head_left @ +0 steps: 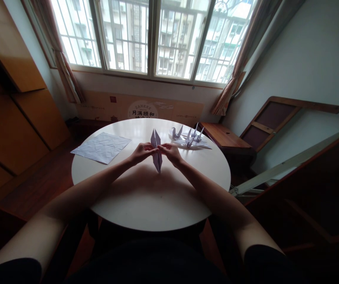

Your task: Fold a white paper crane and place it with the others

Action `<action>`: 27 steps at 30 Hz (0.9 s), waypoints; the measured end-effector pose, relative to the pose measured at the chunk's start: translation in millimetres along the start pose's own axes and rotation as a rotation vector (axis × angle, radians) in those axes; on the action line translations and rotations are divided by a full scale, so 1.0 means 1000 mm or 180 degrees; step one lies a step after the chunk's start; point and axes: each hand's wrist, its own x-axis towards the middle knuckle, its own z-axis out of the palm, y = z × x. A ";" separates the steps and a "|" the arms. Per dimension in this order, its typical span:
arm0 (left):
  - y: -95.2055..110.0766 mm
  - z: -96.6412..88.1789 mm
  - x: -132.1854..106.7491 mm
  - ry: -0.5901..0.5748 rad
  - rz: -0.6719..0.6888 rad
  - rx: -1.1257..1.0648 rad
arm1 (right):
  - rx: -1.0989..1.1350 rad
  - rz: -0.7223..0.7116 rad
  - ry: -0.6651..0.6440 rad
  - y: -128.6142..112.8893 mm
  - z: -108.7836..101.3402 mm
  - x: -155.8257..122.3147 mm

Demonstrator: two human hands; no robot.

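Note:
A narrow, diamond-shaped piece of folded pale lilac paper is held upright over the round white table. My left hand pinches its left side with closed fingers. My right hand pinches its right side the same way. The paper's lower tip points down toward the tabletop. Both forearms reach in from the near edge.
A creased flat sheet of paper lies at the table's left. Several finished paper cranes stand at the far right of the table. A wooden side table and a leaning frame are at the right. Wooden cabinets are at the left.

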 end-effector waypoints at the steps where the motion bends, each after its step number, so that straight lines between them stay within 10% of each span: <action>1: 0.001 0.000 0.000 0.0003 0.0010 0.0011 | -0.0033 -0.0021 -0.0001 -0.001 0.000 0.000; 27: 0.001 0.001 0.003 0.0213 0.0046 0.0307 | -0.0906 -0.0595 -0.0015 -0.011 0.007 -0.007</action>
